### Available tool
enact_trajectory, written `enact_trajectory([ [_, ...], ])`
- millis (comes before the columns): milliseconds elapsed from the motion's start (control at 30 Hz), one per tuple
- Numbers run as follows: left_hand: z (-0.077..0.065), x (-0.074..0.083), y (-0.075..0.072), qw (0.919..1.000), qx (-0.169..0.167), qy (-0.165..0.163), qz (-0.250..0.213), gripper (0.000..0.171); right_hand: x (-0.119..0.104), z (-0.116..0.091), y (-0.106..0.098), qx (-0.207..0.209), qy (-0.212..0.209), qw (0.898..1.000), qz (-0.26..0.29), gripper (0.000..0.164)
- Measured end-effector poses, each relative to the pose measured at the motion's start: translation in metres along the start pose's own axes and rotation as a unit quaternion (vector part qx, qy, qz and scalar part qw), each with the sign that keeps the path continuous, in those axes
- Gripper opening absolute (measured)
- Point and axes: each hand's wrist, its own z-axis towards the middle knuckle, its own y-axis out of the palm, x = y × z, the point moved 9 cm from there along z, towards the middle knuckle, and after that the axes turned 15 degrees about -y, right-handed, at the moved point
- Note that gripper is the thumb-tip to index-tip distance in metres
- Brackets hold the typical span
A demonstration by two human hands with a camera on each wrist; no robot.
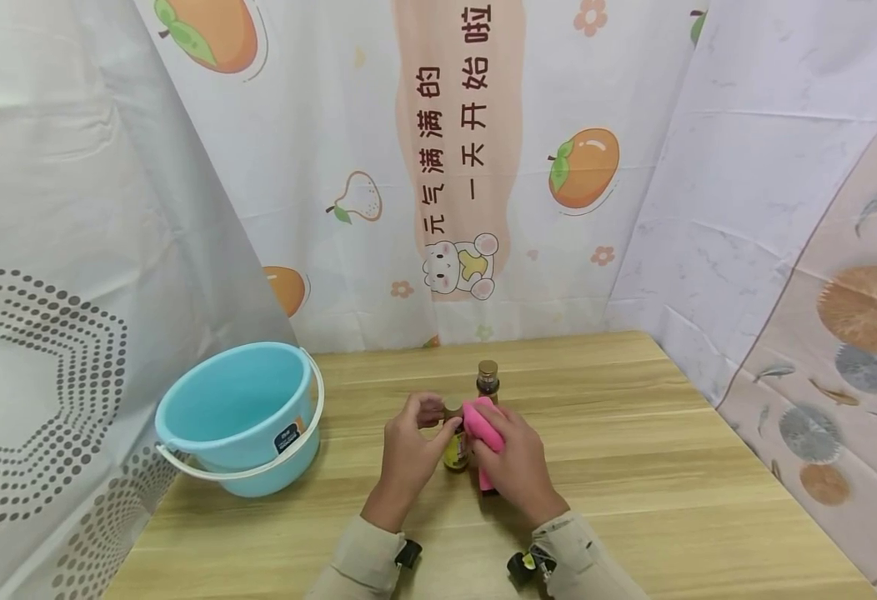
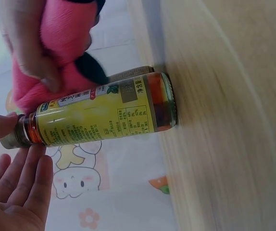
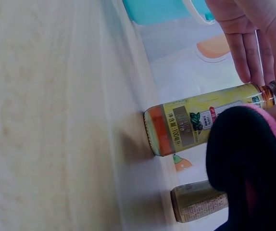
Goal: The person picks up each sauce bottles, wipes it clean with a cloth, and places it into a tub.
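Observation:
My left hand (image 1: 407, 446) pinches the capped neck of a small glass bottle (image 2: 94, 113) between thumb and fingers. The bottle has a yellow printed label and reddish-orange liquid, and stands upright on the table. My right hand (image 1: 524, 462) grips a bunched pink cloth (image 1: 483, 425) with black parts, held close against the upper side of this bottle. In the right wrist view the dark part of the cloth covers some of the label. A second bottle (image 1: 488, 377), with a gold-brown cap, stands just behind the right hand, its body partly hidden.
A light blue bucket (image 1: 258, 467) with a white handle stands at the table's left edge. The wooden table (image 1: 633, 467) extends to the right and front. A printed curtain (image 1: 296, 150) hangs along the back and sides.

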Motion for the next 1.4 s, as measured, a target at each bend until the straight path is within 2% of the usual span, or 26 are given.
enact_trajectory([
  [167, -0.001, 0.003, 0.001, 0.9999, -0.003, 0.008, -0.007, 0.035, -0.005, 0.003, -0.007, 0.024, -0.009, 1.0, 0.018, 0.05],
  [367, -0.002, 0.002, 0.001, 1.0, -0.001, 0.006, -0.005, 0.036, -0.006, 0.003, -0.006, 0.013, 0.004, 1.0, 0.02, 0.048],
  [767, -0.002, 0.001, 0.001, 0.9999, -0.005, 0.009, -0.011, 0.034, 0.01, -0.004, 0.01, -0.064, 0.065, 0.996, 0.004, 0.045],
  [967, -0.002, 0.0, 0.001, 1.0, -0.004, -0.001, -0.008, 0.036, 0.015, -0.008, 0.018, -0.108, 0.07, 0.992, -0.009, 0.034],
  [1167, -0.002, 0.0, 0.001, 1.0, -0.004, 0.006, -0.007, 0.036, 0.02, -0.013, 0.024, -0.141, 0.081, 0.987, -0.02, 0.035],
  [1400, -0.002, 0.002, -0.002, 0.9986, 0.038, 0.024, 0.028, 0.041, 0.024, -0.017, 0.029, -0.157, 0.091, 0.983, -0.021, 0.033],
])
